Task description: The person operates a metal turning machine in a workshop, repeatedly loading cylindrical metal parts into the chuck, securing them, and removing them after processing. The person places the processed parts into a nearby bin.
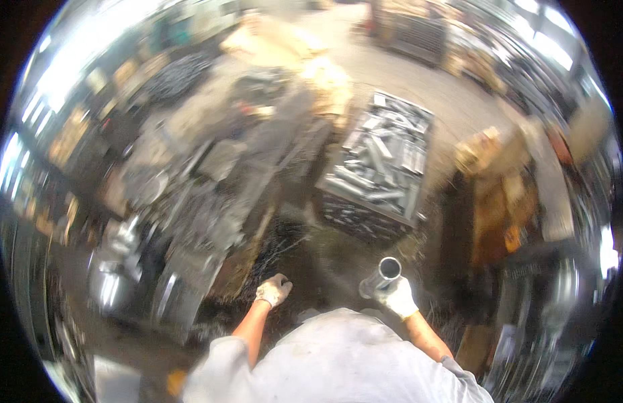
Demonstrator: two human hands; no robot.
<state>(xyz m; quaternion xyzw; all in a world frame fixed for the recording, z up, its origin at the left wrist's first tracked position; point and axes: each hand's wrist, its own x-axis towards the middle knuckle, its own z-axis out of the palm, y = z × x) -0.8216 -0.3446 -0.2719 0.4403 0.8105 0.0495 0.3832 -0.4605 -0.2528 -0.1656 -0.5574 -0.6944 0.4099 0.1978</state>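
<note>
My right hand (400, 299), in a white work glove, is closed around a short metal tube (373, 285). The tube is tilted, and its round open end faces up, showing a dark bore. My left hand (274, 290), in a dirty whitish glove, hangs in front of me to the left with its fingers curled in. Nothing shows in it. Beyond both hands stands a dark bin (365, 218) with mesh-like sides. Many silvery metal tubes (379, 158) lie heaped inside it, pointing different ways.
To the left runs a long, dark, cluttered workbench (221, 208) with a flat plate (222, 160) on it. Brown boxes or panels (500, 215) stand at the right. A yellowish sheet (274, 41) lies at the back. Blur hides much detail near the rim.
</note>
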